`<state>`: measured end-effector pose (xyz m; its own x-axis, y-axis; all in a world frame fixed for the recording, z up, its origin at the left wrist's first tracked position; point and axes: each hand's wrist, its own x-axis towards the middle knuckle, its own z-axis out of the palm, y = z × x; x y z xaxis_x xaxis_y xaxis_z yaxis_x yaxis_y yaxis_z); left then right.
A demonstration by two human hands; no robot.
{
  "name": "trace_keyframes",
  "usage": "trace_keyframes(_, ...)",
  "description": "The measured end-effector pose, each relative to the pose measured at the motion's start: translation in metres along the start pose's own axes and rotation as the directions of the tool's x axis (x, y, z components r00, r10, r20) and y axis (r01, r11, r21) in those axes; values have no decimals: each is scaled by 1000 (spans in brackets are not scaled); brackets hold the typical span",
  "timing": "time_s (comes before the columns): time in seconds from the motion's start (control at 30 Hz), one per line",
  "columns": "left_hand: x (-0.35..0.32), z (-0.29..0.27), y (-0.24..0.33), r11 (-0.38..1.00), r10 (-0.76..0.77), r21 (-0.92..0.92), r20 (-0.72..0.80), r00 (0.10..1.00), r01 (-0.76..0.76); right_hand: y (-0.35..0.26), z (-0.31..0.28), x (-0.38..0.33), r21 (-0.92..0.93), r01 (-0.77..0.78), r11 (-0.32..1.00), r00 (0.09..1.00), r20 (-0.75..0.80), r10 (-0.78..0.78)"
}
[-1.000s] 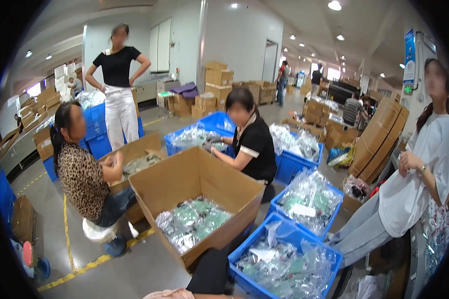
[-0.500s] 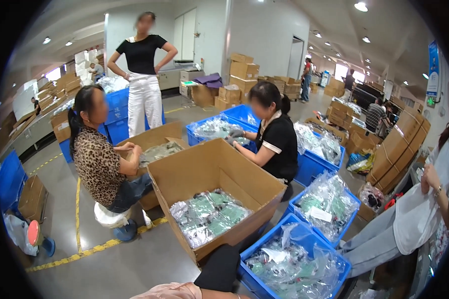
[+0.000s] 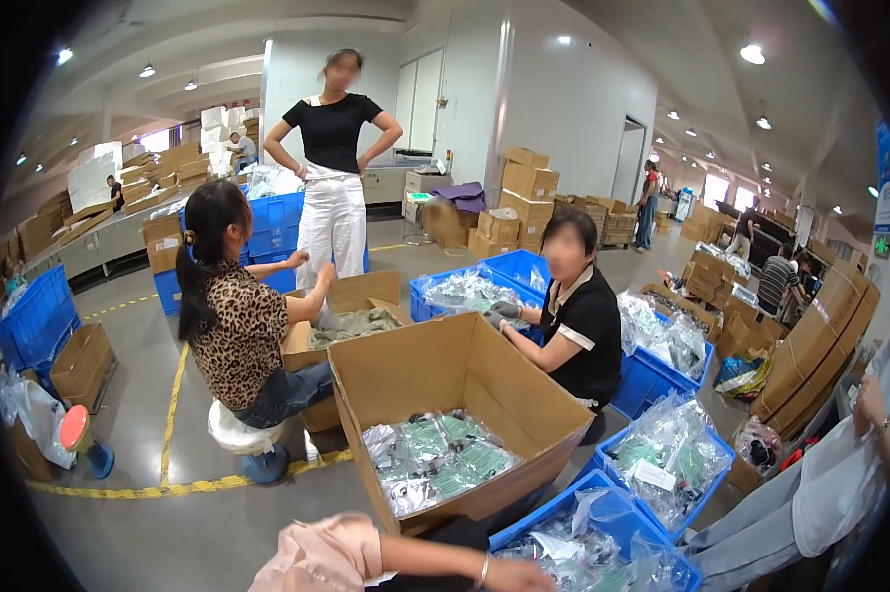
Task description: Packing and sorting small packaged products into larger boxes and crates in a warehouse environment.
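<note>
- Left hand (image 3: 524, 575): one, yours, cut by the lower edge, at the near-left side of the blue crate (image 3: 618, 508); whether its fingers stand apart or clamp anything, you cannot tell here.
- Right hand: out of view, state unknown.
- Left forearm (image 3: 430, 558): bare below your pink sleeve (image 3: 317, 555), bracelet (image 3: 482, 571) at the wrist, stretched nearly level from left to right.
- Clear plastic bags (image 3: 573, 560): many, heaped in that crate beside your left hand, with green parts inside; probably light, slick and floppy, their contents stiffer and perhaps fragile. Best hold: a gathered fold of film, without squeezing the parts.
- Cardboard carton (image 3: 406, 367): one, open, beyond your forearm, holding similar bags.
- Co-worker in a leopard-print top (image 3: 236, 340): one, seated, beyond the carton's left side.
</note>
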<state>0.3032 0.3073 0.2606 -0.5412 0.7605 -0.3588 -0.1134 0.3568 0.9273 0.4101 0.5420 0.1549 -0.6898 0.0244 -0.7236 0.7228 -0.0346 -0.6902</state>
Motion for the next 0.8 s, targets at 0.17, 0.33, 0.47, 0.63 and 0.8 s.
trace_keyframes(0.17,-14,-153,3,949,253,-56,-446,858,-309,18,0,83,-13,198,980,980,7,-198)
trace_keyframes(0.33,-19,-299,-78,986,-47,58,-804,593,156,-11,17,55,-91,374,923,927,25,-373)
trace_keyframes(0.47,16,-351,-211,254,-87,871,-413,906,421,-17,39,49,-52,234,971,957,-164,-239)
trace_keyframes(0.63,75,-328,-349,556,-563,464,-400,723,689,-13,31,65,-135,-16,991,982,-191,-11)
trace_keyframes(0.8,130,-274,-422,627,-583,424,-300,755,653,-5,37,87,-218,-114,969,975,-210,68)
